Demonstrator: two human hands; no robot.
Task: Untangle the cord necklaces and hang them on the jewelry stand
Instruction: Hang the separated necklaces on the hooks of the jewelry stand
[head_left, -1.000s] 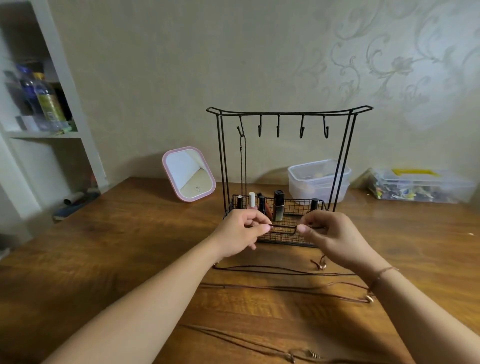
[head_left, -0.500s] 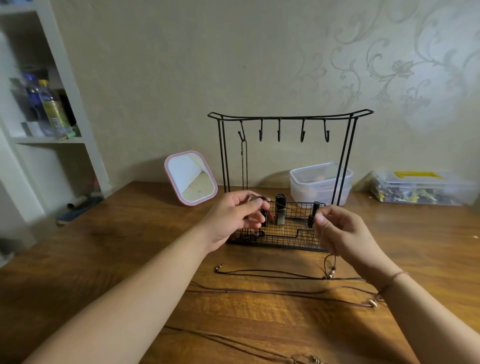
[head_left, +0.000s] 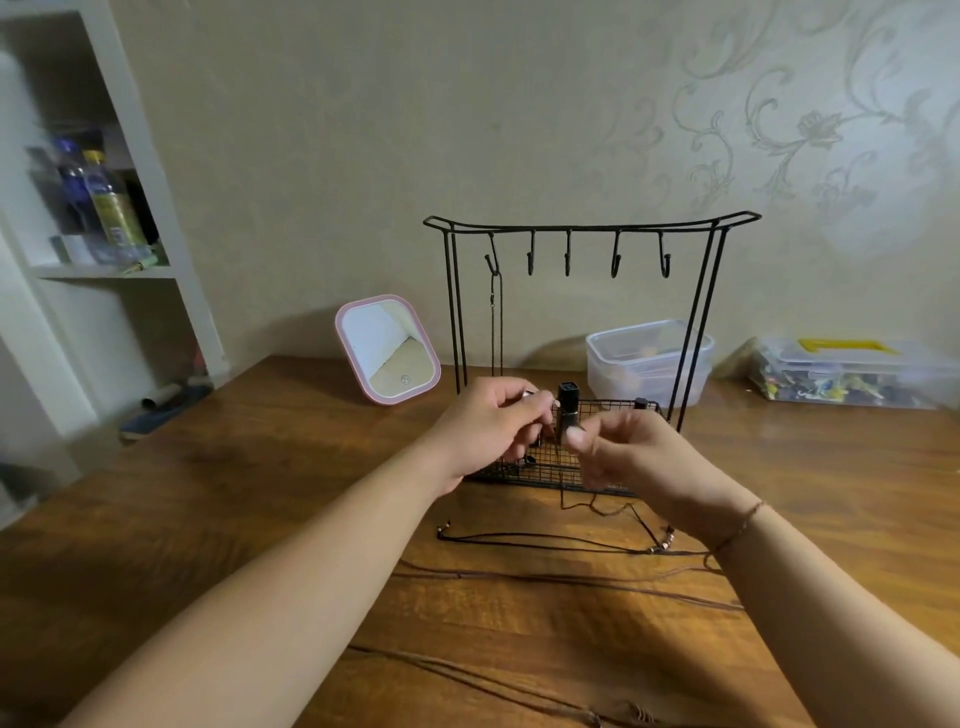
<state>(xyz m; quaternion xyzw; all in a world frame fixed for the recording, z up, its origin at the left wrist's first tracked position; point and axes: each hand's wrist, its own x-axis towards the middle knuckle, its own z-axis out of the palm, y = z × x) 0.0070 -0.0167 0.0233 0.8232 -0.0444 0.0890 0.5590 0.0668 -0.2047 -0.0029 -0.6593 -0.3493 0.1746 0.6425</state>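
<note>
A black wire jewelry stand with several hooks stands at the table's back. One thin necklace hangs from its leftmost hook. In front of the stand's mesh basket, my left hand and my right hand are close together, each pinching an end of a dark cord necklace that trails down to the table. More cord necklaces lie on the wood: a dark one, a brown one, and another near the front edge.
Small cosmetic bottles stand in the basket. A pink-framed mirror leans left of the stand. Two clear plastic boxes sit at the back right. A white shelf with bottles is at left.
Both hands have risen from the table and come closer together, lifting the dark cord in front of the basket. The view has tilted slightly.
</note>
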